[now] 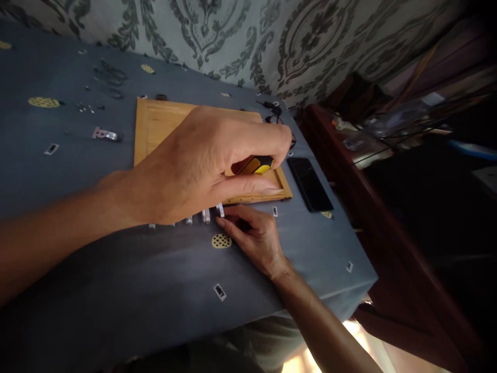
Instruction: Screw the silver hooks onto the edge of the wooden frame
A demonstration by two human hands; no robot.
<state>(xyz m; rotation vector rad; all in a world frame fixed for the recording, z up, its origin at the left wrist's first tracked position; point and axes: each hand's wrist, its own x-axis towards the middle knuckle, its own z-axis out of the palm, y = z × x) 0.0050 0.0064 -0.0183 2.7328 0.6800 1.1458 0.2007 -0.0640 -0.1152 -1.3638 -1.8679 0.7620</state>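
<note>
My left hand [202, 166] is raised over a wooden framed board [155, 122] lying on the grey-blue tablecloth [116, 290]. It is closed around a tool with a yellow and black handle [256, 166]. My right hand [252, 235] rests on the cloth just in front of the board's near edge, its fingertips touching a row of small metal pieces [205, 215] beside that edge. The left hand hides much of the board and part of that row.
A black phone [310, 184] lies right of the board. A metal hinge-like part [104, 134], small screws [87, 108] and dark clips [111, 77] sit at the far left. A dark wooden shelf [349, 171] stands right of the table. Patterned wallpaper [233, 36] is behind.
</note>
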